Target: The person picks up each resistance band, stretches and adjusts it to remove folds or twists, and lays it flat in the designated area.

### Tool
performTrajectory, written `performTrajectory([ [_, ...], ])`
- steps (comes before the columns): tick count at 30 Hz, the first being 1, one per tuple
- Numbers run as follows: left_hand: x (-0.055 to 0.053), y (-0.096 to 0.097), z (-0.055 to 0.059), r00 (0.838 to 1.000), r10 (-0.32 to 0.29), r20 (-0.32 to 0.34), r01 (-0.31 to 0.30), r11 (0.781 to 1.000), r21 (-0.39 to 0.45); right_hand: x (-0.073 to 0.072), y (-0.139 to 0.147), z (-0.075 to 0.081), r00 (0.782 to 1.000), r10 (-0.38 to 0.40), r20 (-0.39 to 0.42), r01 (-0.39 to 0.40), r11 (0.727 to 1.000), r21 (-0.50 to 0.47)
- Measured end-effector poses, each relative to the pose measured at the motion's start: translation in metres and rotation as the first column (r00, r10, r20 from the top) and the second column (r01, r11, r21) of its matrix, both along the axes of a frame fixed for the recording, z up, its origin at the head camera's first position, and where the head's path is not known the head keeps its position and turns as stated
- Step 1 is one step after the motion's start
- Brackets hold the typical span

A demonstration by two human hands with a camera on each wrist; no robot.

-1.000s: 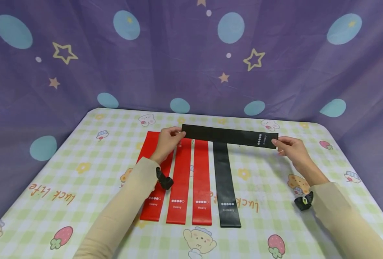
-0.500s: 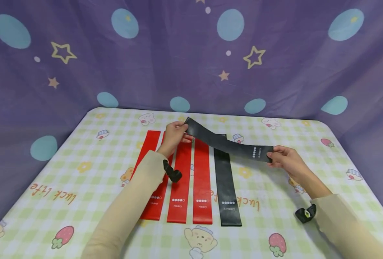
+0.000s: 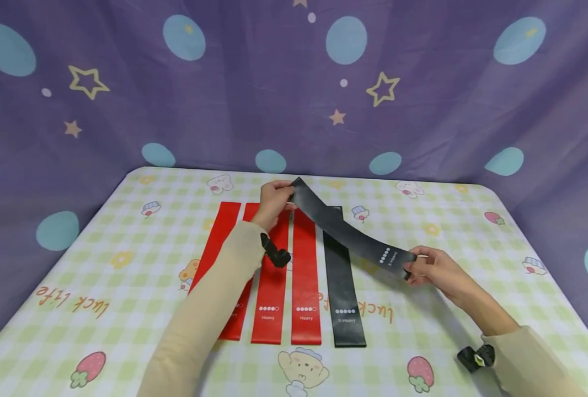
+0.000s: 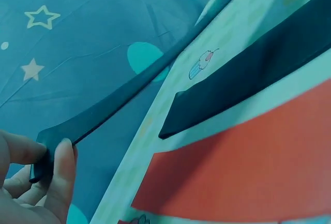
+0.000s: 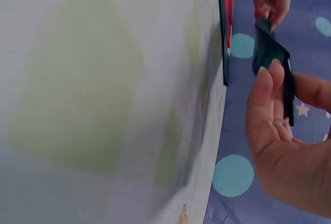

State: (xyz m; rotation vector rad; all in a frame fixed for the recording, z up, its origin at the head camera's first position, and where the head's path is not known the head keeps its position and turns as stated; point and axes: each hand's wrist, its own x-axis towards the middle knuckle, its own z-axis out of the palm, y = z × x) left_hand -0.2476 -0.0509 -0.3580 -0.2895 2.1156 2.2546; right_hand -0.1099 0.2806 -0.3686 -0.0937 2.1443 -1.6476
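A black resistance band marked X-Heavy stretches slantwise between both hands, raised over the table and sagging a little along its length. My left hand pinches its far end between thumb and fingers; the left wrist view shows this grip on the band's edge. My right hand pinches the near, labelled end, lower and to the right. Under the raised band lies a second black resistance band, flat on the cloth. Left of that are several red resistance bands marked Heavy, partly covered by the left hand and sleeve.
The table wears a green-and-white checked cloth with cartoon prints. Behind it and at the sides hangs a purple curtain with stars and blue spots. Black straps circle both wrists.
The right hand has come down toward the front with its end of the held band. My left hand has moved slightly right and up, so the band has turned from nearly level to slanting.
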Motion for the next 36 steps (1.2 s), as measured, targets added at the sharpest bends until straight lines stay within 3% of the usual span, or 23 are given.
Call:
performTrajectory([
  [6, -0.009, 0.015, -0.001, 0.999, -0.01, -0.035, 0.009, 1.0, -0.024, 0.019, -0.006, -0.001, 0.995, 0.094, 0.02, -0.094, 0.996, 0.006],
  [14, -0.015, 0.042, -0.002, 0.998, -0.003, -0.063, 0.001, 0.999, -0.036, 0.039, -0.012, -0.002, 0.982, 0.17, 0.08, -0.161, 0.981, -0.104],
  [25, -0.018, 0.067, -0.013, 0.995, -0.102, -0.018, 0.101, 0.993, -0.064, 0.064, -0.009, -0.007, 0.958, 0.262, 0.117, -0.228, 0.943, -0.244],
  [32, -0.012, 0.084, -0.022, 0.978, -0.162, -0.129, 0.131, 0.967, -0.219, 0.076, -0.012, -0.011, 0.931, 0.325, 0.167, -0.267, 0.916, -0.299],
  [36, -0.011, 0.094, -0.026, 0.964, -0.237, -0.122, 0.215, 0.962, -0.17, 0.078, -0.01, -0.011, 0.916, 0.366, 0.164, -0.304, 0.9, -0.312],
])
